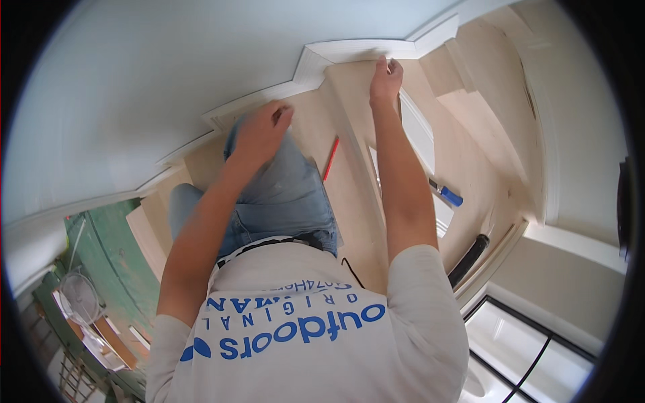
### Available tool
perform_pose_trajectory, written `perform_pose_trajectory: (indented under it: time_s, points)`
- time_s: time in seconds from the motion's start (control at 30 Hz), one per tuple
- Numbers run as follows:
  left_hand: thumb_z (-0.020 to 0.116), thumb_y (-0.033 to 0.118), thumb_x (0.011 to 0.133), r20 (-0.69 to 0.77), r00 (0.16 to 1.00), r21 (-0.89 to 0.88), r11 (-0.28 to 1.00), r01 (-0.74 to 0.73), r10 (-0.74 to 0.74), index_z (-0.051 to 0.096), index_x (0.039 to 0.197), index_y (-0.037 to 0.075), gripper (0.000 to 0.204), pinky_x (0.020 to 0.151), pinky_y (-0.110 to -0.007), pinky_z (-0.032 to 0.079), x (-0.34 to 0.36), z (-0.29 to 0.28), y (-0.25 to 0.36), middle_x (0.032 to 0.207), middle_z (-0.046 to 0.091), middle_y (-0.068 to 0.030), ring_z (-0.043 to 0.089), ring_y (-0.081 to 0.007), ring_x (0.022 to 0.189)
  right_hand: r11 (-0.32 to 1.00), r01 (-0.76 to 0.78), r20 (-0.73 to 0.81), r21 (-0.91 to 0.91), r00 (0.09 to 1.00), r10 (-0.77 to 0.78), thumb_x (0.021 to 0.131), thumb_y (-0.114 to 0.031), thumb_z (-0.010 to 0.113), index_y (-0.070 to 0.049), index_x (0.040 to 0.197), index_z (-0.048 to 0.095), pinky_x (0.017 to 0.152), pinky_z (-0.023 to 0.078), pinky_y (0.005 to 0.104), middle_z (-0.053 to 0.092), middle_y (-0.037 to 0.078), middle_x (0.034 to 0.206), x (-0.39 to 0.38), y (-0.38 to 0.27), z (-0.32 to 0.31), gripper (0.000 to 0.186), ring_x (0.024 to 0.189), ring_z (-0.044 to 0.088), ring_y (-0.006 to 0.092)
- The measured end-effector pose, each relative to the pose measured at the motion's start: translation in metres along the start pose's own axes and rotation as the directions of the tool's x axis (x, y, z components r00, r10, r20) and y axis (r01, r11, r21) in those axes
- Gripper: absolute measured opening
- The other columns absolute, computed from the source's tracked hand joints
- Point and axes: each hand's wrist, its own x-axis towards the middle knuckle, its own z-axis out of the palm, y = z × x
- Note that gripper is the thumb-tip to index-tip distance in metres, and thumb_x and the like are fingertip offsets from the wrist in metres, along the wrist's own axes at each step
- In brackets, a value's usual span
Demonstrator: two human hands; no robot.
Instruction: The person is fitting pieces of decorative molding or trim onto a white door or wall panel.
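My right hand (pixel 386 82) reaches up to the white stepped skirting trim (pixel 363 50) along the wall, its fingertips right at the trim's lower part. Its fingers are drawn together; whatever may be between them is too small to make out. Over my bent knee in blue jeans (pixel 275 191), my left hand (pixel 263 132) is closed with curled fingers and slightly blurred. Anything inside it is hidden. A red pencil (pixel 330 160) lies on the pale wooden stair tread (pixel 316 121) between my two arms.
Beyond my right forearm lie white trim pieces (pixel 418 131) and a blue-handled tool (pixel 451 196) on the wood. A black hose end (pixel 469 260) rests farther right. Wooden steps (pixel 470 127) rise at the upper right. Down at the left, a fan (pixel 79 299) stands by a green-covered floor (pixel 121 248).
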Motion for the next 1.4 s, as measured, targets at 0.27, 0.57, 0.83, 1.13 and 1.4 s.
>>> perform_pose_trajectory:
  time_s: [0.27, 0.57, 0.83, 1.13, 1.4]
  points:
    - [0.056, 0.052, 0.1, -0.069, 0.991, -0.112, 0.988, 0.106, -0.114, 0.073, 0.089, 0.003, 0.053, 0.076, -0.045, 0.054, 0.104, 0.058, 0.028, 0.08, 0.073, -0.0156, 0.07, -0.0366, 0.08, 0.995, -0.036, -0.14, -0.094, 0.99, 0.023, 0.101, -0.041, 0.061, 0.009, 0.144, 0.045, 0.101, 0.049, 0.0431, 0.056, 0.026, 0.136, 0.0, 0.02, 0.029, 0.068, 0.117, 0.06, 0.0345]
    - [0.058, 0.063, 0.097, -0.2, 0.974, -0.126, 0.988, 0.086, -0.11, 0.078, 0.085, 0.004, 0.064, 0.067, -0.032, 0.055, 0.129, 0.073, 0.002, 0.073, 0.075, -0.0076, 0.07, -0.0182, 0.064, 0.998, 0.006, -0.108, -0.068, 0.994, -0.013, 0.101, -0.042, 0.062, 0.007, 0.138, 0.052, 0.095, 0.051, 0.0404, 0.057, 0.02, 0.13, -0.002, 0.02, 0.034, 0.062, 0.111, 0.061, 0.0302]
    - [0.062, 0.062, 0.096, -0.234, 0.962, -0.09, 0.989, 0.121, -0.139, 0.075, 0.079, 0.002, 0.063, 0.068, -0.032, 0.055, 0.128, 0.069, 0.005, 0.071, 0.074, -0.0068, 0.07, -0.0179, 0.066, 0.997, 0.053, -0.069, -0.06, 0.996, -0.057, 0.099, -0.039, 0.066, 0.003, 0.132, 0.055, 0.095, 0.051, 0.0418, 0.054, 0.018, 0.132, -0.001, 0.022, 0.036, 0.054, 0.112, 0.061, 0.0304]
    - [0.074, 0.043, 0.093, -0.398, 0.917, -0.058, 0.997, -0.053, 0.025, 0.076, 0.095, 0.007, 0.036, 0.068, -0.035, 0.055, 0.109, 0.043, 0.015, 0.076, 0.074, -0.0056, 0.069, -0.0209, 0.068, 0.962, 0.242, -0.041, -0.124, 0.968, -0.249, 0.095, -0.029, 0.072, -0.005, 0.131, 0.058, 0.098, 0.05, 0.0437, 0.052, 0.016, 0.133, -0.007, 0.02, 0.038, 0.045, 0.116, 0.057, 0.0327]
    - [0.073, 0.031, 0.096, -0.454, 0.776, 0.336, 0.891, -0.305, 0.437, 0.073, 0.117, 0.017, 0.025, 0.065, -0.033, 0.056, 0.111, 0.024, 0.013, 0.085, 0.075, 0.0007, 0.07, -0.0189, 0.071, 0.661, 0.724, 0.007, -0.197, 0.676, -0.737, 0.09, -0.014, 0.075, -0.011, 0.123, 0.067, 0.096, 0.049, 0.0446, 0.055, 0.018, 0.133, -0.002, 0.026, 0.052, 0.034, 0.117, 0.055, 0.0358]
